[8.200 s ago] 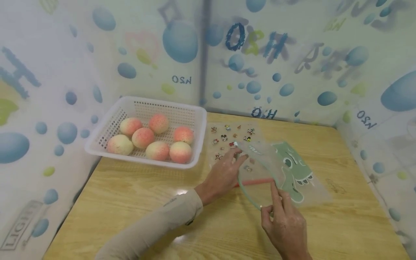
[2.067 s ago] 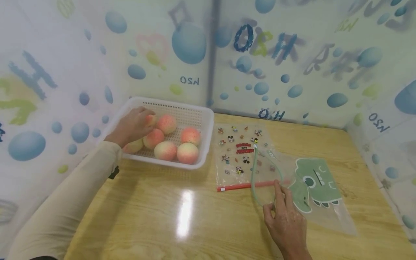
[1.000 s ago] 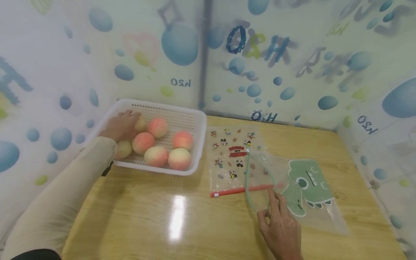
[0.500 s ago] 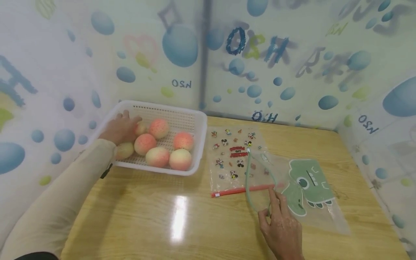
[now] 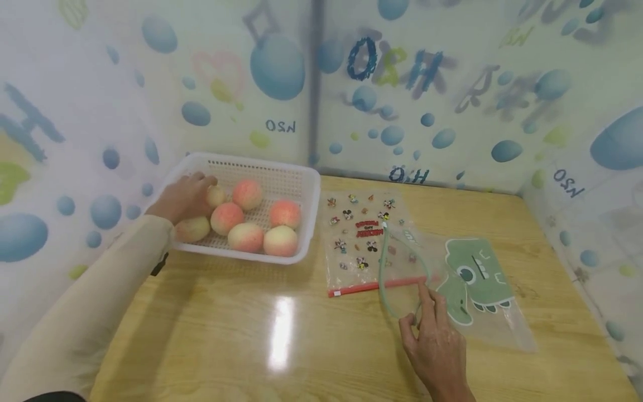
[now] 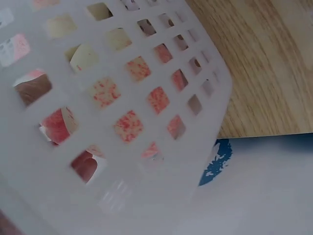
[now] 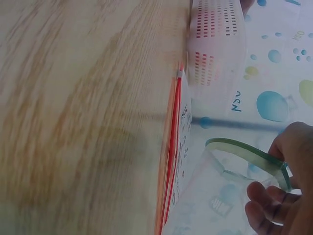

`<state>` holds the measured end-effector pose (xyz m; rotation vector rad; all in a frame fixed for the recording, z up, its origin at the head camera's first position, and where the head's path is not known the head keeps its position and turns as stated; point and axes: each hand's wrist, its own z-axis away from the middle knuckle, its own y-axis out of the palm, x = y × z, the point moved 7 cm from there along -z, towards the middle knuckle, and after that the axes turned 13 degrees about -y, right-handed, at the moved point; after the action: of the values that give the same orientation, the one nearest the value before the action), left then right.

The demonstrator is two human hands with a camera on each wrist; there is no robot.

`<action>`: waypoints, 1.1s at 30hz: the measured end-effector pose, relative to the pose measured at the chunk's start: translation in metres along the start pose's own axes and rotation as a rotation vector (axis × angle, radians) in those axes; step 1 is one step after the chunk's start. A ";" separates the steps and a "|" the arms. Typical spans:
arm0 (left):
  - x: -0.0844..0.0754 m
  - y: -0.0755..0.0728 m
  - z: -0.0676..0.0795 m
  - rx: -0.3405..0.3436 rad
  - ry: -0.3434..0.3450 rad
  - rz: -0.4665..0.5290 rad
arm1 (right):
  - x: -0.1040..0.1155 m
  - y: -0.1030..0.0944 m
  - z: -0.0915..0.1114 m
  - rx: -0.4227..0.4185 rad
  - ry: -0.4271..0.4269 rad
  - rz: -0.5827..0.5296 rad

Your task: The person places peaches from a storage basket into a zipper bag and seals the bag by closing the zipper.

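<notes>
In the head view my left hand (image 5: 182, 195) reaches into a white perforated basket (image 5: 312, 218) and grips a peach (image 5: 216, 196) at its left end; the fingertips are partly hidden. Several other peaches (image 5: 246, 238) lie around it. The left wrist view shows the basket wall close up, with peaches (image 6: 129, 126) behind the holes. My right hand (image 5: 434, 343) pinches the green zip edge (image 5: 383, 273) of a clear zip bag printed with a green dinosaur (image 5: 464, 276). In the right wrist view that bag's mouth (image 7: 239, 149) gapes open.
Under the dinosaur bag's left part lies a clear zip bag (image 5: 346, 245) with cartoon figures and a red slider strip (image 5: 354, 288). Both are on the wooden table (image 5: 221, 324). Patterned walls (image 5: 281, 67) enclose the table at the back and sides.
My left hand has gone from the green zip edge to the basket and gripped a peach, which has shifted slightly left. The dinosaur bag's mouth has been spread; my right hand still holds its edge.
</notes>
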<state>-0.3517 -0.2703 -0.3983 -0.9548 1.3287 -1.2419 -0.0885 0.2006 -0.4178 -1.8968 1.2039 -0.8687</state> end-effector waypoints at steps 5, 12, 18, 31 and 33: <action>0.002 -0.002 0.009 -0.041 -0.008 0.019 | 0.001 -0.001 -0.001 -0.012 -0.012 -0.001; 0.002 -0.009 0.023 -0.158 -0.008 0.072 | -0.001 -0.007 -0.002 -0.072 -0.047 -0.007; -0.003 -0.016 0.034 -0.288 0.018 0.129 | -0.002 -0.008 -0.003 -0.072 -0.041 -0.008; -0.045 -0.020 0.052 -0.476 0.189 0.251 | -0.001 -0.006 -0.006 -0.046 -0.036 -0.013; -0.056 -0.020 0.056 -0.484 0.225 0.265 | -0.001 -0.007 -0.006 -0.059 -0.046 -0.012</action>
<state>-0.2903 -0.2279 -0.3654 -0.9436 1.9221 -0.8553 -0.0909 0.2022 -0.4091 -1.9620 1.2034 -0.7997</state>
